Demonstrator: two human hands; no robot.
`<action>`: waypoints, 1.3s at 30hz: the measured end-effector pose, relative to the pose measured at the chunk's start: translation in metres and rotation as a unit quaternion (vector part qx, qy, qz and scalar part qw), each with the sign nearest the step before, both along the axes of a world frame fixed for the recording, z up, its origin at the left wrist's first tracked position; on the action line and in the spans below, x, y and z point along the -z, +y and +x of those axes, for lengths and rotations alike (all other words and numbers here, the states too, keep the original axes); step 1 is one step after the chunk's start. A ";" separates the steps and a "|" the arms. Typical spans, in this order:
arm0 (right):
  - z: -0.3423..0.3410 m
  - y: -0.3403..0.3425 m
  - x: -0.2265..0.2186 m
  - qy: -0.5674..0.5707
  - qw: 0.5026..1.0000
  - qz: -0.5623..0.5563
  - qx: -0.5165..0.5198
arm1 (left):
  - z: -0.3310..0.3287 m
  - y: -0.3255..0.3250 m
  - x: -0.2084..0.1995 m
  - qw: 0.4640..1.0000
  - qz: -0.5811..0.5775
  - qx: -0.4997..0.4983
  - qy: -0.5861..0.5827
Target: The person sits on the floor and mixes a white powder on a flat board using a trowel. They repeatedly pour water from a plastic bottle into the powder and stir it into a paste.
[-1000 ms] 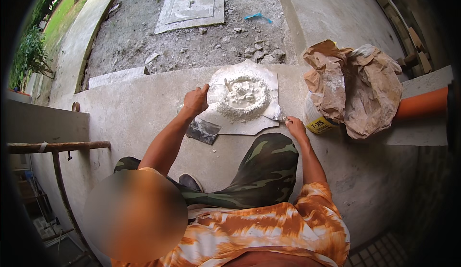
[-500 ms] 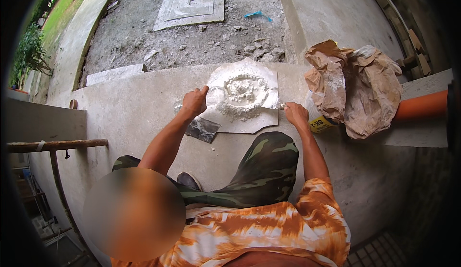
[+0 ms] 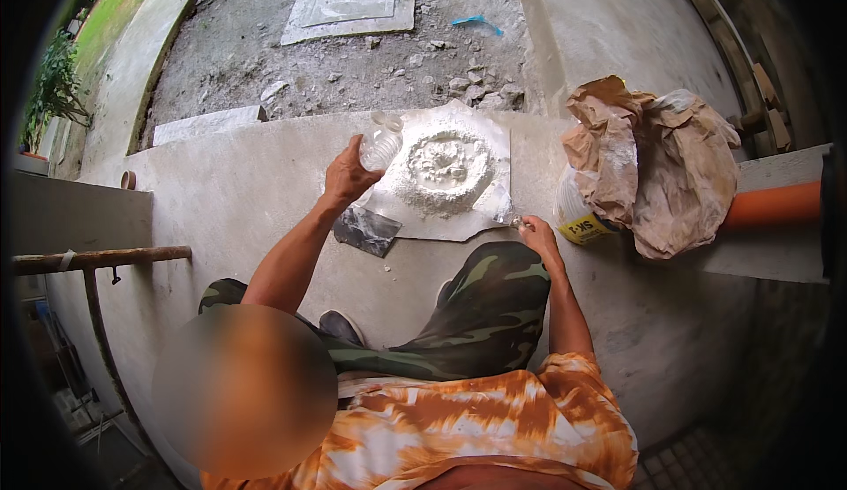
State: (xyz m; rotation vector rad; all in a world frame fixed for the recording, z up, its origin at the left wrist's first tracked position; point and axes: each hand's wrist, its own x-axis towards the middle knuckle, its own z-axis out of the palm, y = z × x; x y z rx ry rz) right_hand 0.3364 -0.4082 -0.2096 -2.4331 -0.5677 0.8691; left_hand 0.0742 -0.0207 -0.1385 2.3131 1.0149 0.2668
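Note:
My left hand (image 3: 351, 174) is closed around a clear plastic bottle (image 3: 383, 143), held tilted over the left edge of a pale board (image 3: 459, 227). On that board lies a ring of white powder (image 3: 445, 164) with a wet-looking, lumpy middle. My right hand (image 3: 538, 241) grips the handle of a trowel (image 3: 496, 204) at the board's lower right corner. The trowel's blade, smeared with white, rests at or just above the board; I cannot tell which. Left of the board, a dark, marble-patterned tile piece (image 3: 368, 230) lies on the concrete.
A crumpled brown paper bag (image 3: 648, 164) stands at the right, over a white and yellow container (image 3: 580, 216). An orange pipe (image 3: 776, 205) runs behind it. Beyond the ledge are rubble (image 3: 485, 91) and a concrete cover (image 3: 353, 0). A rusty metal rail (image 3: 106, 259) is at left.
The bottle has been lifted from beside the powder and shows more plainly, away from the ring. My right hand has drawn the trowel slightly nearer to me.

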 end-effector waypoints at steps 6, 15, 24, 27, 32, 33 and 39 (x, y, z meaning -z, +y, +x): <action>-0.033 -0.043 0.079 0.116 0.986 0.109 0.043 | -0.031 0.018 -0.076 0.970 -0.096 -0.036 -0.219; -0.041 0.054 -0.065 -0.048 0.993 -0.111 0.010 | -0.105 0.020 -0.130 0.960 -0.006 -0.085 -0.265; -0.032 0.108 -0.118 -0.097 0.964 -0.185 -0.165 | -0.093 0.036 -0.141 0.961 0.004 -0.078 -0.265; -0.025 0.111 -0.115 -0.153 0.966 -0.172 -0.116 | -0.095 0.037 -0.141 0.962 0.009 -0.092 -0.256; 0.028 0.053 -0.029 -0.056 0.997 -0.048 -0.024 | -0.101 0.041 -0.138 0.967 0.009 -0.079 -0.243; 0.038 0.034 -0.005 -0.065 0.996 -0.063 -0.011 | -0.098 0.042 -0.137 0.969 0.013 -0.071 -0.236; 0.049 0.029 0.032 -0.046 0.998 -0.047 -0.012 | -0.098 0.039 -0.137 0.972 0.000 -0.060 -0.229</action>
